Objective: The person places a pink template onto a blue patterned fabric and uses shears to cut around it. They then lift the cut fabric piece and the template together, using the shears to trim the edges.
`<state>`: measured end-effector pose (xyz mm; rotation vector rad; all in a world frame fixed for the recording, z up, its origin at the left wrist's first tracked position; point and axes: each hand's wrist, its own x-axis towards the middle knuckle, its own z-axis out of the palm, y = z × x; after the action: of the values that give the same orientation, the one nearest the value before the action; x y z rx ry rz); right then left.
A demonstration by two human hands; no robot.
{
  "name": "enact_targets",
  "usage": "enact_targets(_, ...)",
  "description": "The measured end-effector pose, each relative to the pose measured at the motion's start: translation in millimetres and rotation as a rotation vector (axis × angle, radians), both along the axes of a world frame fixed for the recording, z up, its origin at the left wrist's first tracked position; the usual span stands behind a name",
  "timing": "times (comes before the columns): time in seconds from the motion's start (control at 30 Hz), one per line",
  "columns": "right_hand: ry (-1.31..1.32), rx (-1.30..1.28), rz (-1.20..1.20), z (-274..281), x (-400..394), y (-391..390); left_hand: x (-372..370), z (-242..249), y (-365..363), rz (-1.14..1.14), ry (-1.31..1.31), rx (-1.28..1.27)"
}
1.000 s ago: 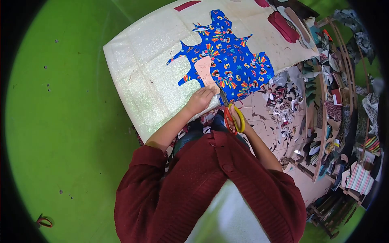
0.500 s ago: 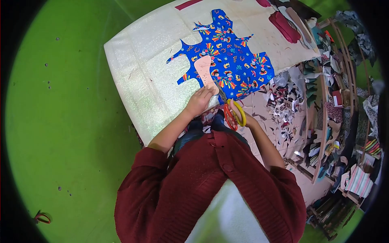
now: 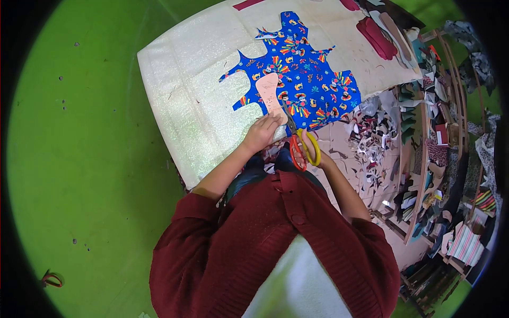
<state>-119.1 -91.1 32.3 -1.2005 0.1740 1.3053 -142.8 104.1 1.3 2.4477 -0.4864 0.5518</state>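
we have the blue printed fabric (image 3: 321, 85) spread flat near the table's near edge, its outline cut into deep curves and points. the pink template (image 3: 268, 87) lies on it, apparently as a guide for the shape. our left hand (image 3: 261, 132) presses its fingertips down on the template's lower end without wrapping round it, seemingly so neither layer slides. our right hand (image 3: 308, 147) grasps the scissors (image 3: 292, 127) by their orange and yellow loops, the blades alongside the template's right edge; we cannot tell how far they are parted. working at this edge seems to leave the handles room to hang past it.

beneath, a pale, glittery sheet (image 3: 185, 106) covers the table. dark red pieces (image 3: 376, 41) lie together towards its far right, beside a long brown piece (image 3: 396, 34).

to our right, the wooden rack (image 3: 422, 185) holds crowded, mixed cloth and offcuts, with a striped cloth (image 3: 466, 244) near its lower end. between rack and table, small scraps (image 3: 371, 140) litter the tiled floor.
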Motion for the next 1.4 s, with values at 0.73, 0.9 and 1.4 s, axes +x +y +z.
enact_targets(0.73, -0.058, -0.083, 0.063, 10.6, -0.2, -5.2, -0.3, -0.7, -0.8, 0.02, 0.007, 0.005)
enact_targets(0.9, -0.141, -0.104, 0.126, 6.1, 1.6, -14.0, -0.2, 1.0, 0.3, 0.012, 0.001, 0.002)
enact_targets(1.4, -0.146, -0.047, 0.027, -1.0, -1.1, 3.6, 1.8, 5.2, 0.5, 0.029, -0.006, -0.024)
